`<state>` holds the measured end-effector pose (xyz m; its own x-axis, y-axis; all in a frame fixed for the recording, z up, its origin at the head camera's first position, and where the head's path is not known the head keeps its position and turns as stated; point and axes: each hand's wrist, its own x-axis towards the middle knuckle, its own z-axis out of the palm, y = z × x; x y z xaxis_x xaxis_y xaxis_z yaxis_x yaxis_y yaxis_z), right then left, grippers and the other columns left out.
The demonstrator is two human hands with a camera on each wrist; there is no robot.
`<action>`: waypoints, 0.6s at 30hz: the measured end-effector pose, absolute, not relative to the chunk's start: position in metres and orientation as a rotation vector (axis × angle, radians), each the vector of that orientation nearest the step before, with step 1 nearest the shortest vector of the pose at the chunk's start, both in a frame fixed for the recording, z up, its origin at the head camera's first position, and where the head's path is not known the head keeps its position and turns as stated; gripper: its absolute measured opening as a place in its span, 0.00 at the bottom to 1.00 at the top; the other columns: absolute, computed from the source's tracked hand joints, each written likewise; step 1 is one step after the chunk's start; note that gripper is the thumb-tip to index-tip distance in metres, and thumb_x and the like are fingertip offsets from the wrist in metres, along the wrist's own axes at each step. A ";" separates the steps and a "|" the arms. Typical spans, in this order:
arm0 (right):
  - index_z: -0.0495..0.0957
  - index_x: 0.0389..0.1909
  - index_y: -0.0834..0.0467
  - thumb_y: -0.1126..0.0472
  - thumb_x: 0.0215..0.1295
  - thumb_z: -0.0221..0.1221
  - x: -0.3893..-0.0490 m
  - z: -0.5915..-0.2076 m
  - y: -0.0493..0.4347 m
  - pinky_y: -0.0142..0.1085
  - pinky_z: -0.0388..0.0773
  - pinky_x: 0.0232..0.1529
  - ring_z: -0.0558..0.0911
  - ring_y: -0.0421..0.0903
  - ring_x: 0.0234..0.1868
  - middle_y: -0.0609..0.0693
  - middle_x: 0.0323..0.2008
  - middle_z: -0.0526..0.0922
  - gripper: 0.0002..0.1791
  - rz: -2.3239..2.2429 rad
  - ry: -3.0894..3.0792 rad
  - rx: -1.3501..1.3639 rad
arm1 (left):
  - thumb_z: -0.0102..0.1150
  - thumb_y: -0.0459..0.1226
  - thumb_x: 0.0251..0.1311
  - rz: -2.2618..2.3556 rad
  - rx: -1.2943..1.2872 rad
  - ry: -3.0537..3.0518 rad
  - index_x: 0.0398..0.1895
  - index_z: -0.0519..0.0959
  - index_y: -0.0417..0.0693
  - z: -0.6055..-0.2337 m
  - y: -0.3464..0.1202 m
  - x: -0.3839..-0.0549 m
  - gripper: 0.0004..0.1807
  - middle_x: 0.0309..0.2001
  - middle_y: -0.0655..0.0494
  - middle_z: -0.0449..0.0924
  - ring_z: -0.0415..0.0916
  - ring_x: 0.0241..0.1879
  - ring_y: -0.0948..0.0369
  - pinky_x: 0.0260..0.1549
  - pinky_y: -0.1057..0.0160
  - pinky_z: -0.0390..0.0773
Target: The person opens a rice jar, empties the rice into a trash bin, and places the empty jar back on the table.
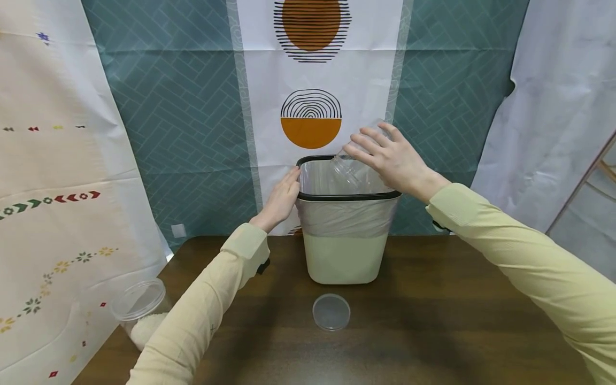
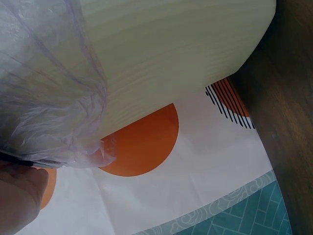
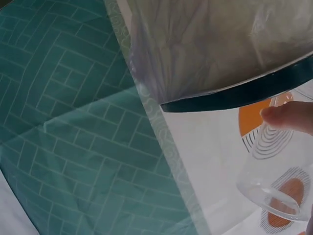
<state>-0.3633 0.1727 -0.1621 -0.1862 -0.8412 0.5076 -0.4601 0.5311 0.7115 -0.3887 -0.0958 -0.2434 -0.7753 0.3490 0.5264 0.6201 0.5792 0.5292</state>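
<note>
My right hand (image 1: 392, 158) grips a clear plastic jar (image 1: 347, 172), tilted with its lower end inside the bin. The right wrist view shows part of that jar (image 3: 274, 181), with a finger across it. I see no contents in it. The pale green bin (image 1: 344, 259) stands upright, lined with a translucent bag (image 1: 346, 218) under a black rim (image 1: 348, 197). At the rim's left side rests my left hand (image 1: 280, 199), its fingers fairly straight against it. In the left wrist view, fingers (image 2: 19, 196) touch the rim beside the bag; the rest is out of frame.
A round clear lid (image 1: 331, 312) lies on the dark wooden table (image 1: 394, 342) in front of the bin. Near the left edge stands another clear jar (image 1: 139, 302) with white contents, partly behind my left forearm. A patterned curtain (image 1: 192, 117) hangs close behind.
</note>
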 end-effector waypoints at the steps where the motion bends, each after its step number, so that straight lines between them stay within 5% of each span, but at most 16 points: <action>1: 0.65 0.59 0.57 0.74 0.37 0.65 -0.363 -0.161 0.173 0.49 0.46 0.60 0.61 0.56 0.58 0.59 0.56 0.66 0.41 -0.490 -1.830 1.076 | 0.26 0.37 0.62 -1.025 -0.782 -2.446 0.64 0.55 0.30 -0.243 -0.096 -0.389 0.28 0.66 0.42 0.50 0.44 0.65 0.54 0.60 0.64 0.44; 9: 0.64 0.59 0.59 0.72 0.33 0.66 -0.359 -0.156 0.174 0.50 0.49 0.59 0.62 0.57 0.57 0.59 0.55 0.68 0.44 -0.341 -1.915 1.021 | 0.26 0.37 0.62 -1.019 -0.776 -2.449 0.64 0.56 0.30 -0.243 -0.096 -0.387 0.29 0.66 0.42 0.50 0.45 0.65 0.53 0.60 0.63 0.44; 18: 0.63 0.62 0.58 0.57 0.31 0.75 -0.351 -0.149 0.170 0.56 0.56 0.50 0.64 0.58 0.54 0.59 0.56 0.68 0.51 0.093 -2.274 0.850 | 0.26 0.36 0.62 -1.027 -0.794 -2.433 0.64 0.55 0.29 -0.244 -0.097 -0.387 0.28 0.66 0.41 0.51 0.45 0.65 0.54 0.59 0.64 0.45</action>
